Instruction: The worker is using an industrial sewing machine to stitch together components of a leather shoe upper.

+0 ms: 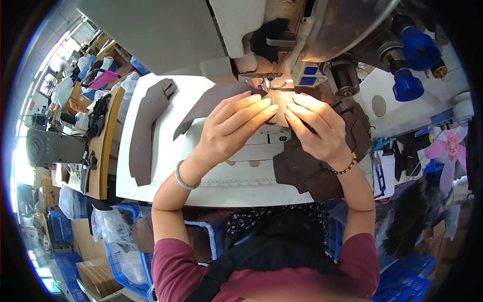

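Note:
Under the lit needle area of a sewing machine (269,83) lies a small brown piece (280,108), leather-like in look. My left hand (232,121) has its fingertips on the left edge of this piece, fingers close together and thumb hidden. From the other side my right hand (319,126) holds the piece's right edge with bent fingers; its thumb is out of sight. A long curved grey-brown strip (201,108) runs out past my left hand. Beneath my right wrist several dark brown cut pieces (302,168) lie overlapped on the white machine table (226,189).
Another long brown cut piece (148,136) lies at the table's left. Blue-capped knobs (407,85) hang at the upper right, near a pink fan (452,146). Blue scissors-like snips (380,176) rest at the right edge. A blue basket (118,267) with plastic bags stands lower left.

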`<action>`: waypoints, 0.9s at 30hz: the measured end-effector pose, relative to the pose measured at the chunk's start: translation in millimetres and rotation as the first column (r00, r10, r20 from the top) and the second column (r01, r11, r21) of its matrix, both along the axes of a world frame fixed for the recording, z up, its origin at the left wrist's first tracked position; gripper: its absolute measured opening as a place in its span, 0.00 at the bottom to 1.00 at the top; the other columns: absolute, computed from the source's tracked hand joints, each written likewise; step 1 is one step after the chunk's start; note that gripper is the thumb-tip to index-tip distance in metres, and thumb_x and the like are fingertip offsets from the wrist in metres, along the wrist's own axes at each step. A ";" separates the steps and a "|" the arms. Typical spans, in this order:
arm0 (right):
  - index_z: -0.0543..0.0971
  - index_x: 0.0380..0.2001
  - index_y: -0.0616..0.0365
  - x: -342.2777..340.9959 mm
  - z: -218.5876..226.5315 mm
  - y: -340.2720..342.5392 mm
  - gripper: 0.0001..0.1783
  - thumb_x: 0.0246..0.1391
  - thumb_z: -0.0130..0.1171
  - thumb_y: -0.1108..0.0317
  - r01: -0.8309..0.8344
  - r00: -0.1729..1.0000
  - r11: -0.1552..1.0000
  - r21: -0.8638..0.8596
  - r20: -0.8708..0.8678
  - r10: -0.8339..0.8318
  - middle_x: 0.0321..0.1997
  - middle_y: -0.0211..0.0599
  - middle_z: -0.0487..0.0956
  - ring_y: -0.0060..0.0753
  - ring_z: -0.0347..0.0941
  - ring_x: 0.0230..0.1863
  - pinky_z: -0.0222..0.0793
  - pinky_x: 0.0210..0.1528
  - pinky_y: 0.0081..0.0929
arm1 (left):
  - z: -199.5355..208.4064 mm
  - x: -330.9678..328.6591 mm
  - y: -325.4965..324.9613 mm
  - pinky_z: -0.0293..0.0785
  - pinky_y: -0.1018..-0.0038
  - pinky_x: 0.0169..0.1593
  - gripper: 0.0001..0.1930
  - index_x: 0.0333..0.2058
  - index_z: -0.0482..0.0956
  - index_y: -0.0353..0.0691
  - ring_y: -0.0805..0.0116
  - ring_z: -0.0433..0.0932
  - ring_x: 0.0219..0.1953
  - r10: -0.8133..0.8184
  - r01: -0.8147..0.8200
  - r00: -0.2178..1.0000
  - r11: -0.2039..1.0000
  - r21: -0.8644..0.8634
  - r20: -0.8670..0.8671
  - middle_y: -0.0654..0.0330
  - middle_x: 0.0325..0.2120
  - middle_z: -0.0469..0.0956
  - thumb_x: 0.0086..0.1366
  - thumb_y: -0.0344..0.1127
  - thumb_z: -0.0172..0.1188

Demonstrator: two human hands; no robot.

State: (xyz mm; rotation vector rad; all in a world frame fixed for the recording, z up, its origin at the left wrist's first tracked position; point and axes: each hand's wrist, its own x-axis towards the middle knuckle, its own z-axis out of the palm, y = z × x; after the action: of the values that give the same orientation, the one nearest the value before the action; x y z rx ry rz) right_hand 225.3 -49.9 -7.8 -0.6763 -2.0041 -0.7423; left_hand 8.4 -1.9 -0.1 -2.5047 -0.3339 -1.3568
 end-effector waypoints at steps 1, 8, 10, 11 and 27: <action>0.78 0.30 0.58 -0.8 0.1 -0.3 0.10 0.39 0.63 0.74 0.004 1.000 1.000 0.003 -0.010 -0.004 0.39 0.34 0.78 0.38 0.77 0.43 0.78 0.43 0.30 | -0.1 -0.6 2.3 0.80 0.65 0.50 0.18 0.39 0.82 0.35 0.63 0.79 0.42 -0.034 0.034 0.999 0.999 0.027 0.008 0.60 0.38 0.80 0.46 0.26 0.66; 0.79 0.31 0.57 -0.2 -0.2 -1.1 0.10 0.39 0.62 0.74 0.009 1.000 1.000 -0.023 -0.029 -0.010 0.39 0.34 0.78 0.37 0.78 0.44 0.78 0.44 0.29 | 0.2 -3.5 7.5 0.82 0.66 0.48 0.16 0.37 0.82 0.35 0.62 0.80 0.40 -0.080 0.080 0.997 0.996 0.026 0.012 0.59 0.37 0.80 0.47 0.27 0.67; 0.79 0.31 0.57 0.2 -1.6 -0.6 0.10 0.39 0.62 0.75 0.004 0.999 0.999 -0.034 -0.040 -0.005 0.39 0.34 0.78 0.37 0.78 0.44 0.78 0.44 0.29 | 0.1 -3.2 7.7 0.82 0.67 0.47 0.15 0.36 0.83 0.34 0.62 0.81 0.39 -0.093 0.092 0.995 0.995 0.039 0.028 0.58 0.36 0.80 0.46 0.27 0.67; 0.79 0.31 0.57 0.3 -2.2 -0.2 0.10 0.39 0.62 0.75 0.002 0.999 0.999 -0.047 -0.048 -0.004 0.39 0.34 0.79 0.37 0.78 0.44 0.78 0.44 0.29 | 0.2 -3.3 7.8 0.82 0.67 0.47 0.15 0.36 0.83 0.34 0.62 0.81 0.39 -0.092 0.091 0.995 0.995 0.040 0.030 0.58 0.36 0.80 0.46 0.27 0.67; 0.80 0.34 0.58 6.6 2.8 -1.6 0.13 0.40 0.63 0.74 -0.035 0.999 0.995 -0.098 -0.006 0.035 0.41 0.33 0.78 0.30 0.76 0.36 0.76 0.37 0.25 | 0.1 -5.5 7.5 0.82 0.67 0.47 0.13 0.36 0.84 0.35 0.61 0.81 0.39 -0.084 0.084 0.996 0.996 0.042 -0.001 0.59 0.36 0.80 0.48 0.28 0.68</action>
State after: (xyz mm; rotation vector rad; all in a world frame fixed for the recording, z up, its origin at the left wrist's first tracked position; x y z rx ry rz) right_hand 231.9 -51.5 -4.9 -0.6972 -2.0542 -0.6243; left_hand 2.9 5.6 -0.1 -2.5092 -0.2003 -1.3811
